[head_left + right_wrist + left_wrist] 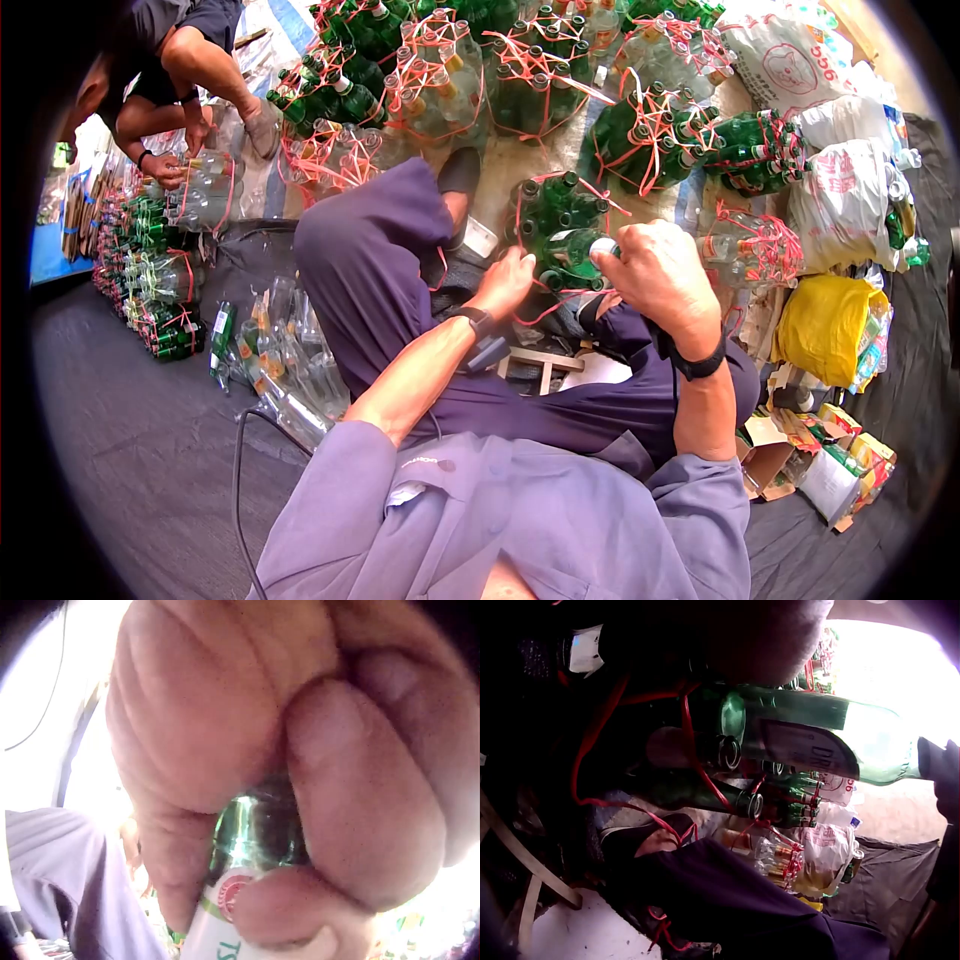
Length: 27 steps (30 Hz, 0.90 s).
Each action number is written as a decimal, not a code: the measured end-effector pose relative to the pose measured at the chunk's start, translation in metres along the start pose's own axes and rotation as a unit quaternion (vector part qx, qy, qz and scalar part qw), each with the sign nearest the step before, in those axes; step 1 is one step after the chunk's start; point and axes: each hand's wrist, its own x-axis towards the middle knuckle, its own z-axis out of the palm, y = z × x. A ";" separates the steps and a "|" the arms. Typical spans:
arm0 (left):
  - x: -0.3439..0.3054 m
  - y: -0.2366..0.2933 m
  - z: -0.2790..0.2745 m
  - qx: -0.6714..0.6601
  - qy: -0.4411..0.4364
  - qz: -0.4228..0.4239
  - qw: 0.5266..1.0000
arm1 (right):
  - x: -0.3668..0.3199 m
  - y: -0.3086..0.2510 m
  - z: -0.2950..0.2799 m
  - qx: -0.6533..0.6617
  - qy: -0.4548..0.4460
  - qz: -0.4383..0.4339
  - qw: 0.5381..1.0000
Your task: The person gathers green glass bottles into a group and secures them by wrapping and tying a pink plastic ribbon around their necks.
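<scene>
My right hand (pixel 668 275) grips the neck of a green bottle (pixel 570 252), tilted over a cluster of green bottles (pixel 560 200) between my legs. In the right wrist view, the fingers curl round the neck above a white label (pixel 217 926). The left wrist view shows this bottle (pixel 810 735) lying nearly level, its base above other bottle necks. My left hand (pixel 505 283) is at the cluster's left side, fingers bent, pinching red string (pixel 690 727) that rises towards it; its fingertips are partly hidden. Red string loops loosely round the cluster.
String-tied bottle bundles (pixel 435 90) stand ahead. White bags (pixel 845 195) and a yellow bag (pixel 825 330) lie right, above opened cartons (pixel 765 455). Loose clear bottles (pixel 290 350) lie left. Another person's hand (pixel 163 170) touches a bundle at upper left.
</scene>
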 end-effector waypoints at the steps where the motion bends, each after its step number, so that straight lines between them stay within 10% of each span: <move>1: -0.001 0.001 -0.001 -0.003 0.002 0.001 1.000 | 0.001 0.001 0.009 0.001 -0.010 0.006 1.000; 27: -0.005 0.012 -0.004 -0.017 -0.004 -0.004 1.000 | -0.002 0.017 0.077 0.045 -0.050 -0.031 0.997</move>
